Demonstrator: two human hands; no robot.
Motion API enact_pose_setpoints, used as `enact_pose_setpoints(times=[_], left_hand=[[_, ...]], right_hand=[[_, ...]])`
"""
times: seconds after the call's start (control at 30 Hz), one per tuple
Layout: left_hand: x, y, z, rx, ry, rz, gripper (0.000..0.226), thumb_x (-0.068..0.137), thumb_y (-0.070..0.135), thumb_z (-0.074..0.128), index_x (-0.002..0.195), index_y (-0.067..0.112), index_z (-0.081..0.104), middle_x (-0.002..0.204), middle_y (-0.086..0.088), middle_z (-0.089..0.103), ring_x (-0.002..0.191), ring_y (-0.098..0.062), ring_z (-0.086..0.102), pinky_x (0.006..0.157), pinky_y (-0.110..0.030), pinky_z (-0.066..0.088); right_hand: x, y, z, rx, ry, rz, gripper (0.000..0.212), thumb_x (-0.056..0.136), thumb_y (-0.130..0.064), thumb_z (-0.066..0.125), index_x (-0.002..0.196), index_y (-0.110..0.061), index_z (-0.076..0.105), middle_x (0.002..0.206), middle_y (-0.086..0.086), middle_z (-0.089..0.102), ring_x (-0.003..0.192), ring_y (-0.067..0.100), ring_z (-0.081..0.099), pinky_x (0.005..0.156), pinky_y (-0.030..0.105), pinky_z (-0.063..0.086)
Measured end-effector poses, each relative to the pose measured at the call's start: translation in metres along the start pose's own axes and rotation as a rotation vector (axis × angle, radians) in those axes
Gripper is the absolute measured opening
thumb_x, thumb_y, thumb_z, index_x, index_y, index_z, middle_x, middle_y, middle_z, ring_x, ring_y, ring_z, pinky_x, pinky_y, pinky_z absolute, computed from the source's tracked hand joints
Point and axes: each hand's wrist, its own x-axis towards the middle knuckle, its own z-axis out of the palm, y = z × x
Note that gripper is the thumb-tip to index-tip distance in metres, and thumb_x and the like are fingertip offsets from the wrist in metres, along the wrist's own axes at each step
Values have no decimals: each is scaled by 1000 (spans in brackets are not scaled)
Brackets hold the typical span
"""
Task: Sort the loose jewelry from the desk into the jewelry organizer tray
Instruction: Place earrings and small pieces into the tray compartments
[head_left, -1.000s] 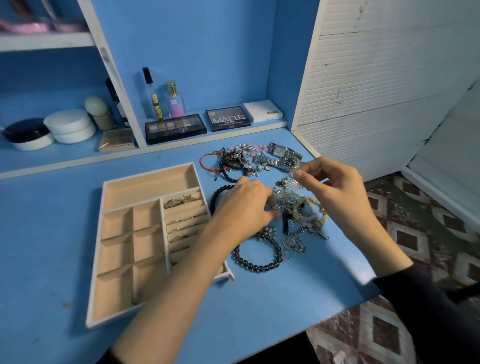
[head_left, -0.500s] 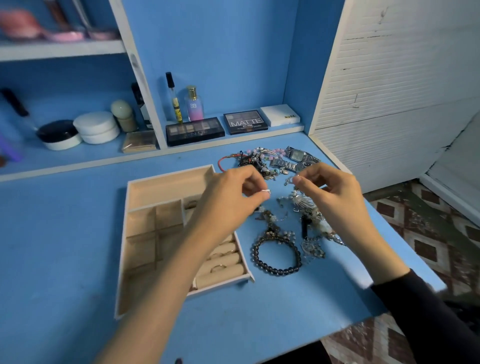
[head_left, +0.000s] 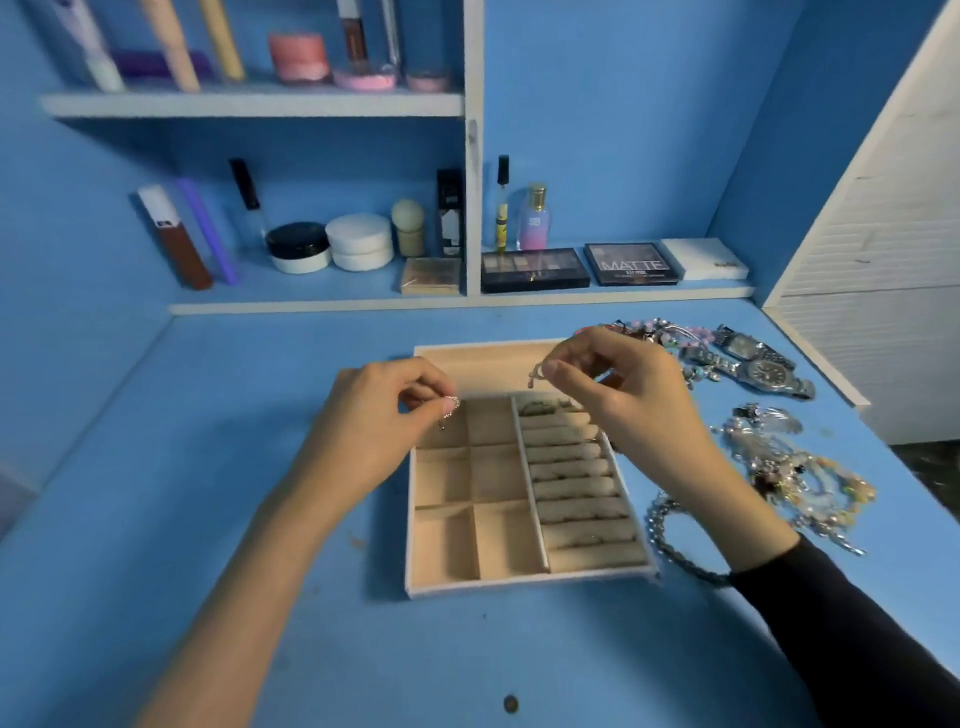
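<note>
Once the hands had been carried from the pile on the right to above the organizer tray (head_left: 524, 581), sorting was judged ready to proceed. A small silvery earring (head_left: 450, 405) was pinched in the left hand (head_left: 379, 421) over the upper-left compartment; its apparent match (head_left: 535, 375) was pinched in the right hand (head_left: 618, 389) above the long top compartment. Loose jewelry (head_left: 789, 467) was left heaped beside the tray.

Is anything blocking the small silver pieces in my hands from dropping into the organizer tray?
Nothing visible. The left hand pinches a small silver piece over the tray's open square compartments; the right hand holds another above the long top compartment.
</note>
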Motion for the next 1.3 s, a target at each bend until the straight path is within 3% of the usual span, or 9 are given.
enact_pose_setpoints(times=[0.1,0.23,0.3,0.4,0.63,0.83,1.0,1.1,1.3], left_hand=[[-1,-9,2,33,-31,11,11,78,16,71,79,27,67,64,21,62,68,7,58,62,2,33],[1,-17,6,73,-65,16,7,77,16,71,79,23,69,68,11,65,62,3,56,63,0,35],[2,-22,8,108,-72,19,7,78,19,70,80,26,70,72,9,66,70,-4,56,67,-7,37],[2,-24,10,166,-81,50,7,80,22,68,82,28,71,67,20,51,79,-10,44,72,-22,36],[5,-35,13,253,16,132,15,86,25,62,95,28,73,105,8,55,97,-13,32,76,-11,19],[6,-37,12,5,125,28,25,88,11,56,94,30,70,102,7,59,100,-11,41,73,-7,31],[6,-36,12,-30,123,6,21,87,13,58,93,29,71,102,7,60,105,-11,44,79,-16,33],[5,-36,12,-40,128,5,22,86,13,58,92,29,71,102,8,60,105,-10,44,78,-15,32],[5,-35,12,-50,143,-1,23,86,13,58,91,32,70,101,9,59,104,-8,44,77,-12,33]], right_hand=[[5,-8,16,-49,-35,-38,13,83,-17,67,71,-22,65,62,-1,57,57,5,47,53,17,34],[9,-14,29,-105,-72,-60,11,82,-17,68,72,-22,67,65,4,62,58,7,49,55,16,36],[10,-15,32,-121,-88,-57,11,82,-18,67,72,-22,67,67,5,63,61,10,52,56,16,37],[12,-16,35,-152,-108,-48,9,82,-19,67,74,-22,68,70,5,65,66,13,53,58,18,38],[16,-16,43,-220,-187,-58,13,81,-14,66,72,-23,69,76,3,64,66,12,52,61,14,37],[20,-17,57,-368,-290,-107,10,82,-15,65,80,-16,74,72,-6,52,65,5,48,64,11,35],[24,-16,69,-494,-316,-146,13,84,-19,62,86,-16,74,78,-1,51,77,11,44,63,21,27],[26,-13,73,-529,-333,-165,14,85,-18,62,88,-15,75,72,-6,42,83,14,42,67,19,24],[27,-5,76,-662,-298,-179,17,85,-21,60,93,-16,74,81,-1,44,94,24,46,71,26,31]])
